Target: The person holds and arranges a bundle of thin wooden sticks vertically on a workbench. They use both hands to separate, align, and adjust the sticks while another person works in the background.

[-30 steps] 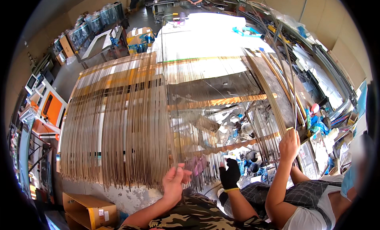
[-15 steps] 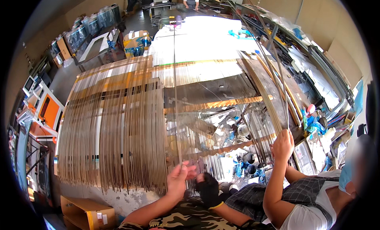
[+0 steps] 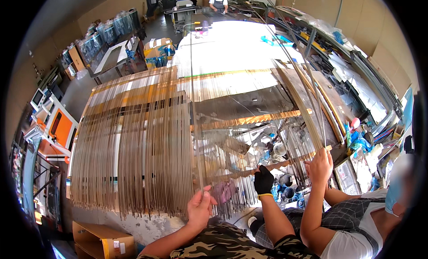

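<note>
My bare left hand point(image 3: 200, 210) pinches the near end of a long thin metal strip point(image 3: 192, 85), which runs away from me along the right edge of a dense row of similar strips point(image 3: 133, 156). My right hand point(image 3: 264, 181), in a black fingerless glove with a yellow cuff, reaches over the rack's open gap. Its fingers are drawn together at the tips; what they hold, if anything, cannot be made out. Close by on the right, a co-worker's hand point(image 3: 320, 165) grips the ends of long thin strips rising up and away.
Notched wooden bars point(image 3: 249, 120) cross the gap, with pots and blue scraps beneath. A white-covered table point(image 3: 223, 45) stands beyond. Shelving with long stock point(image 3: 361, 89) lines the right. An open cardboard box point(image 3: 104, 241) lies at lower left; an orange-and-white machine point(image 3: 55, 125) stands left.
My right hand has moved right and away from me, from beside my left hand to over the gap. My left hand still pinches the strip. The whole view has shifted slightly.
</note>
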Demonstrator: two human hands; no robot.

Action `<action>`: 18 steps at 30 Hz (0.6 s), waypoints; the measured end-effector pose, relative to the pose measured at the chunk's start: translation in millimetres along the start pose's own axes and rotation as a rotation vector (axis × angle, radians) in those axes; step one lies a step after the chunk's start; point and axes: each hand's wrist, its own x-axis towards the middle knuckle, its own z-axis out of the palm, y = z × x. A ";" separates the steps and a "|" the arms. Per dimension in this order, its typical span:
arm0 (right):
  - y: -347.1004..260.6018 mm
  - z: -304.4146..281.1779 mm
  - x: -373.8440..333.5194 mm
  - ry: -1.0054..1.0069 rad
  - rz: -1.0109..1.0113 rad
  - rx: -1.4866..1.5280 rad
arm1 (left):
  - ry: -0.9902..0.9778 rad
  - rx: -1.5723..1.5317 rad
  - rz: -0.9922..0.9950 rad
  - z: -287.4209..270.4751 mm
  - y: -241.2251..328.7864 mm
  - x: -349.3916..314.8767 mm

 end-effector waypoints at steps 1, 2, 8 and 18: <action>6.2 4.9 -1.2 -0.001 -0.012 0.000 | 0.002 0.009 -0.001 -0.8 0.7 -0.1; 9.2 7.7 -2.5 -0.010 -0.003 -0.007 | 0.010 0.008 -0.001 -0.5 0.6 -0.3; 5.8 1.1 -22.3 -0.060 0.036 -0.048 | 0.046 -0.003 -0.020 1.2 0.3 0.9; 18.9 -22.1 -64.0 -0.042 -0.022 -0.055 | 0.042 -0.033 -0.028 0.5 -2.8 2.7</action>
